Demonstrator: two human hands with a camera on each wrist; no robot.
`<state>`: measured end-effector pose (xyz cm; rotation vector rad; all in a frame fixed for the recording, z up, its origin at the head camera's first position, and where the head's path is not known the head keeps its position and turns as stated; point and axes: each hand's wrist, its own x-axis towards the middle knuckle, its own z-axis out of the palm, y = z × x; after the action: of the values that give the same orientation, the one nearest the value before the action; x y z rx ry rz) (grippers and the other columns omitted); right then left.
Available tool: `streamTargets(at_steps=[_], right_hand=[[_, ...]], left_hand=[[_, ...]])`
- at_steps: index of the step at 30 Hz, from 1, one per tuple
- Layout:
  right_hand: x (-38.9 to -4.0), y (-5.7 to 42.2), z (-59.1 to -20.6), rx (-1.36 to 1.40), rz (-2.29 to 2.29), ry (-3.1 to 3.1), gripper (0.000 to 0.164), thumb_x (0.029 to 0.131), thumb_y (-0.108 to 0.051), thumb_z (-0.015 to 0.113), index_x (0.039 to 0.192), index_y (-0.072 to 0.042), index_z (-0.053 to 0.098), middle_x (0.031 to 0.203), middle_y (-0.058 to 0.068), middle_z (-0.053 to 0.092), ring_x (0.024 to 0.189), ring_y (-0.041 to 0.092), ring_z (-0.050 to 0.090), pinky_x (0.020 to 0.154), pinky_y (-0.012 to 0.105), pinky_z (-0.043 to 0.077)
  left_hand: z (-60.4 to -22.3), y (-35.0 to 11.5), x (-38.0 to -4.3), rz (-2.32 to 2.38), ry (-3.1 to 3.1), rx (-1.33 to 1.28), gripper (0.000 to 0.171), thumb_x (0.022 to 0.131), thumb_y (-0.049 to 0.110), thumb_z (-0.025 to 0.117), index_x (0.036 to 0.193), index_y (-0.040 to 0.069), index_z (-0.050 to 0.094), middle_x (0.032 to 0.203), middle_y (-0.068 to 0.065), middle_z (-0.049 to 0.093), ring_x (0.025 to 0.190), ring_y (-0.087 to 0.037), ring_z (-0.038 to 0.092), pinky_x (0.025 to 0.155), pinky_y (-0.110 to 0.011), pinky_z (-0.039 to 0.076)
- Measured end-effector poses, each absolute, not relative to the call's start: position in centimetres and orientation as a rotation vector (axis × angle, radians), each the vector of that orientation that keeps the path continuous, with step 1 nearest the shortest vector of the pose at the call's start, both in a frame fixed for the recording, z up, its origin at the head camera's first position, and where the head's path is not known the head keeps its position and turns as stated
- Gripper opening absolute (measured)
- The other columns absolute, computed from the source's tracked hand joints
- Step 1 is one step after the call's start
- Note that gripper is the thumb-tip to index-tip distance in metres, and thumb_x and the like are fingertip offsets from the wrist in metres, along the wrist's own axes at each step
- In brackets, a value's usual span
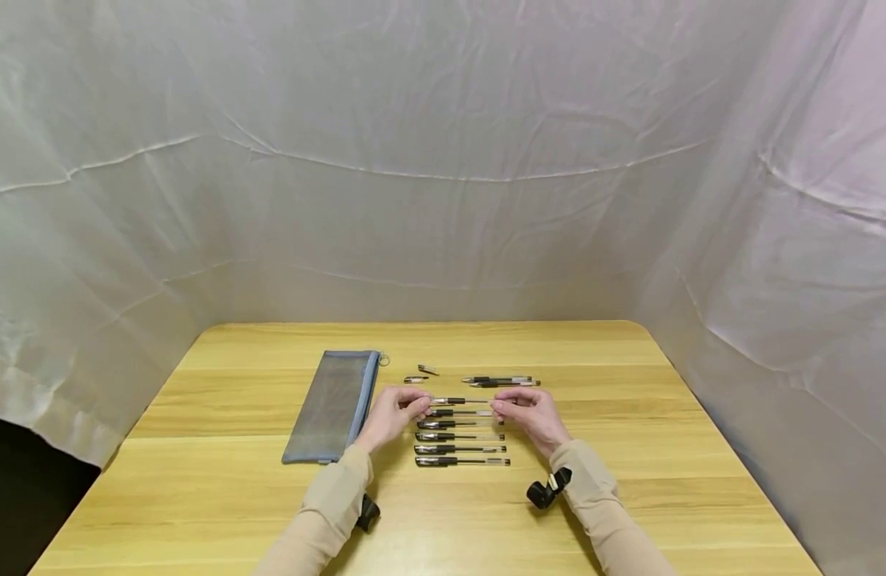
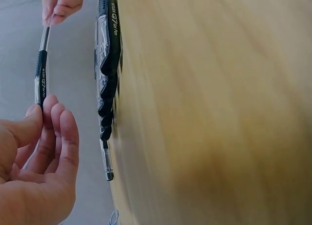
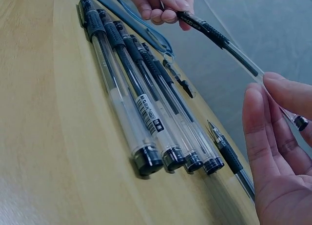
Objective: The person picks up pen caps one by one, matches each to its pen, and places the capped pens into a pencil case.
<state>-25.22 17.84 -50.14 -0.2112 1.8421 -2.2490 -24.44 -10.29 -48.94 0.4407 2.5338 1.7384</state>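
Note:
A capped black gel pen with a clear barrel is held level between both hands, raised off the table in the wrist views. My left hand pinches its capped end between thumb and fingers. At the other end, the thumb and fingers of my right hand pinch the clear barrel near its black plug. Below and nearer to me, several capped gel pens lie side by side in a row, caps to the left. One of them carries a barcode label.
Uncapped gel pens lie beyond the right hand, tips to the left. Two loose pen caps are behind the left hand. A grey-blue mesh zip pouch lies left of the row. Pale cloth hangs around the wooden table.

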Motion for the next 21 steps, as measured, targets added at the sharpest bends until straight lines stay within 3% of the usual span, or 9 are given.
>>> streamTargets(at_steps=[6, 8, 15, 21], right_hand=[[-25.4, 18.0, -50.4, -0.235, -2.287, 1.803, 0.014, 0.087, 0.005, 0.072, 0.100, -0.001, 0.075, 0.086, 0.002, 0.076, 0.076, 0.013, 0.072, 0.078, 0.030, 0.063], [-25.5, 18.1, -50.5, -0.243, -2.302, 1.795, 0.013, 0.088, 0.005, 0.071, 0.098, -0.002, 0.075, 0.086, 0.002, 0.076, 0.075, 0.013, 0.072, 0.077, 0.029, 0.063], [-25.9, 18.2, -50.6, -0.247, -2.320, 1.798, 0.025, 0.091, 0.007, 0.066, 0.085, -0.015, 0.077, 0.083, 0.001, 0.076, 0.072, 0.011, 0.071, 0.072, 0.025, 0.062], [-26.1, 18.1, -50.5, -0.260, -2.337, 1.763, 0.027, 0.091, 0.008, 0.065, 0.084, -0.014, 0.078, 0.082, 0.002, 0.077, 0.071, 0.011, 0.071, 0.068, 0.024, 0.061]], left_hand=[[-49.0, -9.8, -24.3, 1.784, 2.472, 0.435, 0.017, 0.098, 0.003, 0.060, 0.105, -0.009, 0.069, 0.092, -0.025, 0.073, 0.080, -0.031, 0.070, 0.075, -0.041, 0.062], [-48.5, -9.5, -24.0, 1.807, 2.451, 0.432, 0.017, 0.099, 0.002, 0.059, 0.105, -0.011, 0.068, 0.091, -0.028, 0.072, 0.081, -0.036, 0.070, 0.075, -0.044, 0.062], [-48.9, -9.2, -23.9, 1.846, 2.445, 0.415, 0.014, 0.098, 0.001, 0.060, 0.103, -0.008, 0.068, 0.087, -0.025, 0.072, 0.076, -0.029, 0.070, 0.071, -0.041, 0.062], [-48.9, -9.2, -23.9, 1.878, 2.456, 0.437, 0.013, 0.098, 0.002, 0.060, 0.103, -0.008, 0.067, 0.088, -0.025, 0.072, 0.079, -0.037, 0.069, 0.071, -0.042, 0.061]])
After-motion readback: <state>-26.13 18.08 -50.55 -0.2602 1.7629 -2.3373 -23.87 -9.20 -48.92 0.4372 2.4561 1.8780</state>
